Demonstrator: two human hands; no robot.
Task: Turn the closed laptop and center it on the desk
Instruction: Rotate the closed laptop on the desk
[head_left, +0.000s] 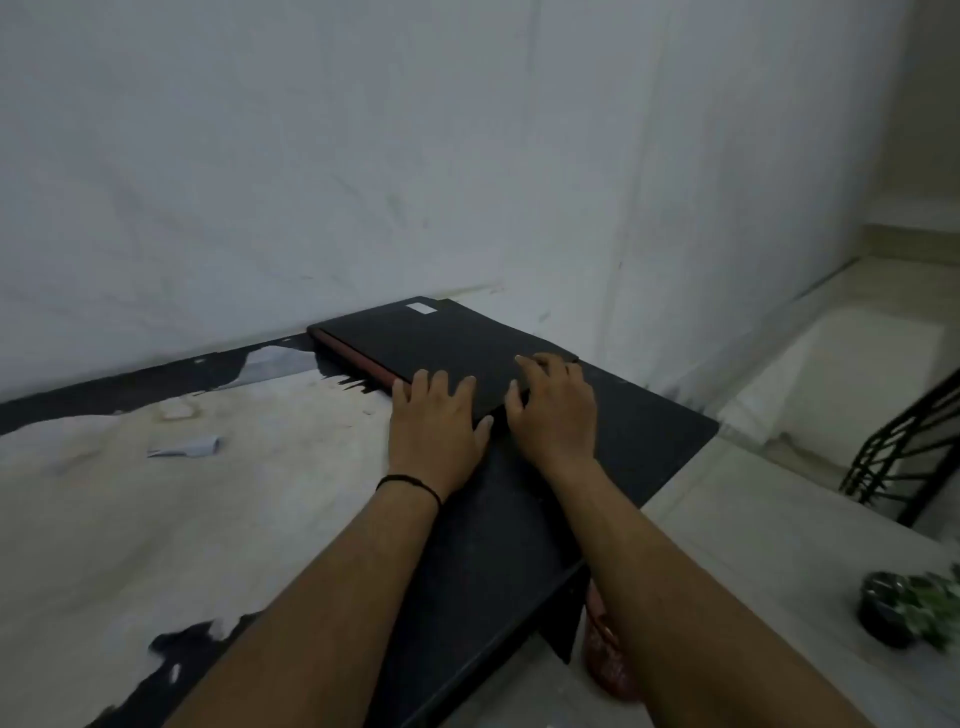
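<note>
Pale, scuffed wall (363, 156) rises straight behind the bench (156, 519), whose dark top is worn away to a whitish patch over most of its left and middle part, with the dark finish left along the back edge and on the right. At the back right corner of the bench lies the closed laptop (441, 345), black, flat on the surface and set at an angle to the bench's edges, with a red strip along its left side and a small pale sticker near its far corner by the wall. Both of the person's hands rest on the laptop's near end. Left hand (436, 410) lies palm down with its fingers spread flat on the lid and its thumb at the near corner, a loose, wide grip that closes on nothing; a thin dark band (410, 483) circles that wrist. Right hand (556, 405) sits just beside it, fingers curled over the lid's right edge, pressing rather than clasping. A small crumpled scrap of paper (184, 447) lies on the pale patch, well apart to the left. On the light floor to the right stand a dark pot with a green plant (909, 610) and a black metal frame (904, 447).
</note>
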